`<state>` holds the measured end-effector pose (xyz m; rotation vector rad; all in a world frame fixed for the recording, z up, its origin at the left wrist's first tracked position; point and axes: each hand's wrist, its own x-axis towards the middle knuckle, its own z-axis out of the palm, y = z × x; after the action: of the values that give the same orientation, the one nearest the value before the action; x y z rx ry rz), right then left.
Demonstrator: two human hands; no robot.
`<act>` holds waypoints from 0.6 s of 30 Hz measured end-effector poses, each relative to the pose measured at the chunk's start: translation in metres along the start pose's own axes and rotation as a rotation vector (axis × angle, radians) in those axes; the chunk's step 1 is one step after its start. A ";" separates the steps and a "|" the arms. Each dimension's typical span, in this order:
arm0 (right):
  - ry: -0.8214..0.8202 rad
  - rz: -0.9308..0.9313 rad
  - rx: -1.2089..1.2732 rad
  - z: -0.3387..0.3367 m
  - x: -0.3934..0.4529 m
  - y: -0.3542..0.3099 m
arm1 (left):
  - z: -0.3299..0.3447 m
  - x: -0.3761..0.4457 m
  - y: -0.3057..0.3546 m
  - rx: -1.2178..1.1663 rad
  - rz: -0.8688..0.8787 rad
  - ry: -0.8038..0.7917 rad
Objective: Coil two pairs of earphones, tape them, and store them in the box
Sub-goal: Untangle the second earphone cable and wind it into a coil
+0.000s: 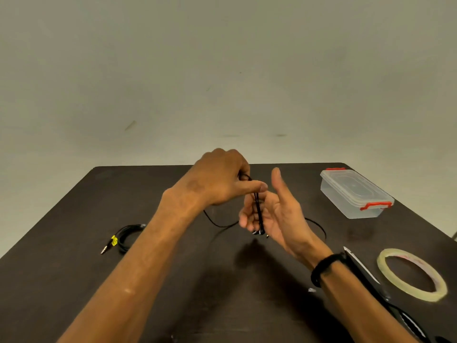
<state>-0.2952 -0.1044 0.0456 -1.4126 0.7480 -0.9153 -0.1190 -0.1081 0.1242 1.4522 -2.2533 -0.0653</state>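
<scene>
Both hands (247, 194) wind a black earphone cord (258, 209) above the table (222, 280).

Plain wall (222, 70) fills the upper half, pale greenish-grey, matte, with a few faint scuffs and small dark marks low down. Dark brown tabletop (173, 280) takes the lower half; its far edge meets the wall, far corners rounded. Surface slightly worn, dull sheen, soft shadows near centre. Light even and dim-warm, source not in view. Sliver of lighter floor or wall past the right edge, can't tell which.
</scene>
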 end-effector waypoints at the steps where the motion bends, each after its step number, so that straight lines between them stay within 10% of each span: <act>1: -0.030 0.021 0.005 0.001 -0.001 0.000 | -0.002 0.000 -0.005 -0.010 -0.006 0.034; 11: -0.520 0.061 0.686 0.009 -0.004 -0.019 | 0.021 0.002 -0.028 -0.262 -0.035 0.195; 18: -0.249 -0.133 0.904 -0.006 -0.005 -0.018 | 0.057 0.003 -0.020 -0.178 -0.104 -0.076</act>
<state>-0.3042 -0.1014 0.0627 -0.7420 0.0081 -0.9767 -0.1252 -0.1310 0.0687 1.4919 -2.1671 -0.3501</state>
